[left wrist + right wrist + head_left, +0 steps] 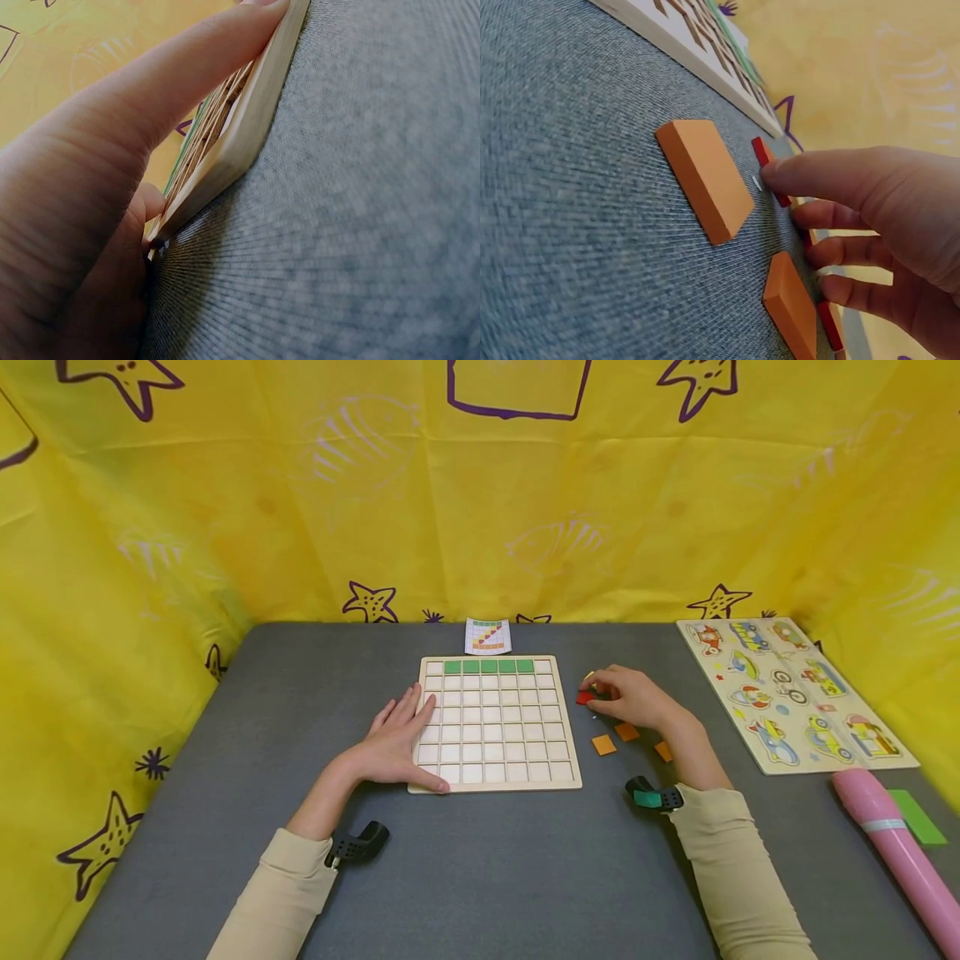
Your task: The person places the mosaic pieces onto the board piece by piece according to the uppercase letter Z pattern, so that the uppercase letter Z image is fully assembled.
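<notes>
A wooden grid board (495, 787) lies on the grey table, with several green tiles (489, 667) in its top row. Fingers spread, my left hand (390, 747) rests along the board's left side, its thumb on the near left corner. To the right of the board, my right hand (633, 697) pinches a red tile (583, 697) at the table surface. In the right wrist view the thumb presses that red tile (760, 152), while the fingertips behind it are partly hidden. Close by lie orange tiles (603, 744), and more red tiles (830, 325) show beneath the fingers.
A small pattern card (487, 639) stands behind the board. At the right are a wooden picture puzzle (798, 693), a pink cylindrical object (892, 852) and a green flat piece (918, 817). Yellow printed cloth (480, 527) hangs behind the table (510, 877).
</notes>
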Demonstrator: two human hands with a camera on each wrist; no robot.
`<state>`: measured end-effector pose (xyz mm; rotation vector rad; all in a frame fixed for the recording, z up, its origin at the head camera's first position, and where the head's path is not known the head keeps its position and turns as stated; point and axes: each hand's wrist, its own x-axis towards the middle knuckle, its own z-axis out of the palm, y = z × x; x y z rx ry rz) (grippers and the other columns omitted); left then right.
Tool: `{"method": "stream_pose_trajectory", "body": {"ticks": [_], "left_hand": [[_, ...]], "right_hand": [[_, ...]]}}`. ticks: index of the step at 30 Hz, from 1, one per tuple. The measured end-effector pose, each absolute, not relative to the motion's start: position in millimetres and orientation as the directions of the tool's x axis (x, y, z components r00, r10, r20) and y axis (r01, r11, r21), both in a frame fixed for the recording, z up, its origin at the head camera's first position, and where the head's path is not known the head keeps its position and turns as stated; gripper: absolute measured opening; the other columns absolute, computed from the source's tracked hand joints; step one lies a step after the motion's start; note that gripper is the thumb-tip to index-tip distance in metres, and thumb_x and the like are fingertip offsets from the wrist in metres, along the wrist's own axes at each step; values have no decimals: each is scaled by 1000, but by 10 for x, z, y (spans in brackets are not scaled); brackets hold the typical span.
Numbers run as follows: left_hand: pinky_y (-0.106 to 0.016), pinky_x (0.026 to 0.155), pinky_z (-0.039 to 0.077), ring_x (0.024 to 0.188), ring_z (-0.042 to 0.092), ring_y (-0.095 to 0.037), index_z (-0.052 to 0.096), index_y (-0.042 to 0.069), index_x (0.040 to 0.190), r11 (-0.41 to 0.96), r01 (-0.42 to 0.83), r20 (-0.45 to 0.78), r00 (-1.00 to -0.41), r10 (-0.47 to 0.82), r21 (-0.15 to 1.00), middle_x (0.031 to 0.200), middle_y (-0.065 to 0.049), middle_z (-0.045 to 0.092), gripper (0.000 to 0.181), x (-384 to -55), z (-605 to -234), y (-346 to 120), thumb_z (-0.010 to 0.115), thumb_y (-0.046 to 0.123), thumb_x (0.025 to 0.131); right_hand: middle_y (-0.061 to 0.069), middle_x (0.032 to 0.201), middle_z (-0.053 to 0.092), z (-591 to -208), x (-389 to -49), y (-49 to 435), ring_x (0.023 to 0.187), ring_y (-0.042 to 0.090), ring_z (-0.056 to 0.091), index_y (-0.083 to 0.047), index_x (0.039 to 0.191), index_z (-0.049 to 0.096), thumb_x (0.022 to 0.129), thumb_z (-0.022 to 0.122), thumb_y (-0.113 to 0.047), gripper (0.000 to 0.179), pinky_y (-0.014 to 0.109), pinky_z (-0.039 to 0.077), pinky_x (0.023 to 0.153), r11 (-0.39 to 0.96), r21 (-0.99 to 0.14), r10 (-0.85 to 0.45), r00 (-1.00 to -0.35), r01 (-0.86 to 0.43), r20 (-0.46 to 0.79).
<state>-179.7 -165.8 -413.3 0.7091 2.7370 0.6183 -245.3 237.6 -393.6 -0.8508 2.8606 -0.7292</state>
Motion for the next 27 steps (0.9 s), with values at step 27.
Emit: {"method": "stream_pose_trajectory", "body": {"ticks": [27], "left_hand": [[-52,114,-1,148,-9,-30,6,5,157,789,402,-137,-848,512,464,161,-18,-11,135,-1778,-4107,-1657,77,71,63]], "right_hand": [[16,109,63,-3920,-2657,1522,89,29,56,-2,112,70,91,65,-6,21,42,48,78,672,-487,-562,-813,-557,154]]}}
